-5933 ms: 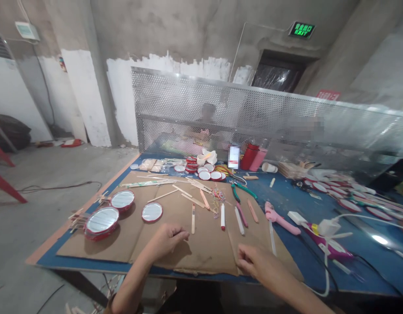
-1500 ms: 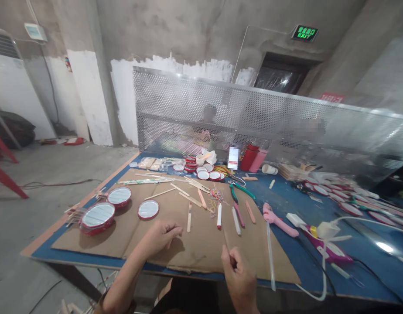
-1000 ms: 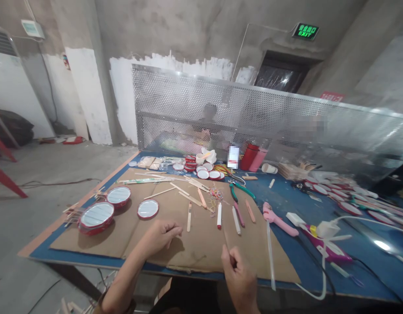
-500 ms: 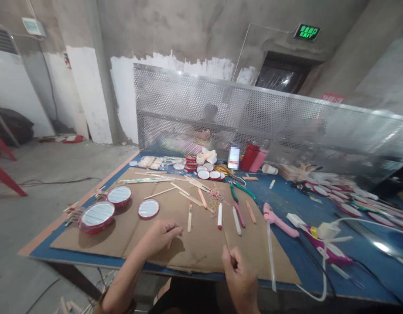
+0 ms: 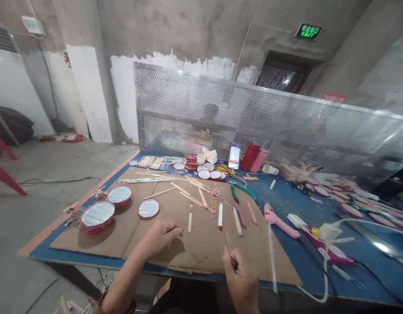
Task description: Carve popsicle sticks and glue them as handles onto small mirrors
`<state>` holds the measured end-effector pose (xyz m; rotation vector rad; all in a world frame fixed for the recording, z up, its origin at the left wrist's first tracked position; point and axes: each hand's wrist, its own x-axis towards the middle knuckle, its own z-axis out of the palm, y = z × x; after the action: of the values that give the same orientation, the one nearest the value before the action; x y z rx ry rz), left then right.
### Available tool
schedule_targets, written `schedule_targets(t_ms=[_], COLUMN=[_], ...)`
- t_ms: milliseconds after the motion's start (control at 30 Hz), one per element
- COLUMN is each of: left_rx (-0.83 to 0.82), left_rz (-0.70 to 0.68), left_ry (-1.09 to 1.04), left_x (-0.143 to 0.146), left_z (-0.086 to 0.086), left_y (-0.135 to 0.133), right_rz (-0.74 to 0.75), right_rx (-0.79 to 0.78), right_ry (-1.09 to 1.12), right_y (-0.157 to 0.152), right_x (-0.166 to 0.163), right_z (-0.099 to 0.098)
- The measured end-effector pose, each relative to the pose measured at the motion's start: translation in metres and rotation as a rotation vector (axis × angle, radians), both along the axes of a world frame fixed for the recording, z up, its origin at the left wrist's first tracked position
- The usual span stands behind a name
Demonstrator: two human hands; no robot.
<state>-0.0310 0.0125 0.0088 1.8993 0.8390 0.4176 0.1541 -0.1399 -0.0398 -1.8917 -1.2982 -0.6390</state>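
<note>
My left hand (image 5: 164,235) rests over the front of a cardboard sheet (image 5: 201,257), fingers curled in and holding nothing that I can see. To its upper left lies a small round red-rimmed disc (image 5: 148,209) with a white face. Near its fingertips is a flat wooden stick (image 5: 190,220). My right hand (image 5: 240,272) is closed in a loose fist at the cardboard's front edge, with nothing showing in it. Beyond it lie a white marker with a red end (image 5: 220,214), a second whitish marker (image 5: 237,221) and a pink pen (image 5: 240,215).
Two drum-like red pieces (image 5: 97,214) stand at left. Green-handled pliers (image 5: 247,191), a pink glue gun (image 5: 281,223) and a clear glue stick (image 5: 272,261) lie at right. A lit phone (image 5: 234,158) and bottles (image 5: 250,157) stand before a perforated metal screen (image 5: 182,104); people sit behind it.
</note>
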Motion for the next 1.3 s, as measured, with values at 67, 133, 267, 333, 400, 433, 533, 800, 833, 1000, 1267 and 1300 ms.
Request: schedule_targets(t_ms=[67,133,267,333,400,433,533,800,833,1000,1267,1300], left_rx=[-0.007,-0.004,0.111,0.235,0.361,0.397,0.446,0.459,0.448,0.404,0.453,0.46], left_rz=[0.004,0.005,0.001,0.01,0.02,0.039,0.084,0.067,0.059,0.013,-0.091,-0.101], left_ry=[0.007,0.01,-0.029,-0.058,-0.075,-0.066,-0.04,-0.002,-0.004,0.022,0.101,0.103], left_x=[0.0,-0.001,0.0,0.001,0.003,0.004,0.006,0.009,0.008,0.006,0.004,0.004], left_z=[-0.001,-0.003,-0.006,-0.007,-0.009,-0.01,-0.015,-0.019,-0.018,-0.013,-0.008,-0.008], left_y=[-0.001,-0.002,-0.002,-0.002,-0.001,0.0,0.0,0.0,0.0,-0.001,-0.003,-0.002], right_rz=[-0.004,-0.01,-0.021,-0.004,0.041,0.073,0.199,0.364,0.364,0.332,0.215,0.204], right_rx=[-0.012,-0.023,-0.091,-0.164,-0.244,-0.279,-0.342,-0.339,-0.341,-0.418,-0.556,-0.574], right_ry=[-0.009,-0.034,-0.082,-0.083,-0.063,-0.046,-0.01,-0.07,-0.075,-0.094,-0.196,-0.204], right_y=[0.0,0.0,0.0,0.0,0.003,0.005,0.017,0.054,0.054,0.045,0.018,0.017], right_x=[0.0,0.001,0.002,0.001,-0.001,-0.002,-0.006,-0.012,-0.012,0.0,0.039,0.043], right_z=[-0.001,-0.002,-0.001,0.003,0.008,0.012,0.02,0.027,0.028,0.034,0.047,0.05])
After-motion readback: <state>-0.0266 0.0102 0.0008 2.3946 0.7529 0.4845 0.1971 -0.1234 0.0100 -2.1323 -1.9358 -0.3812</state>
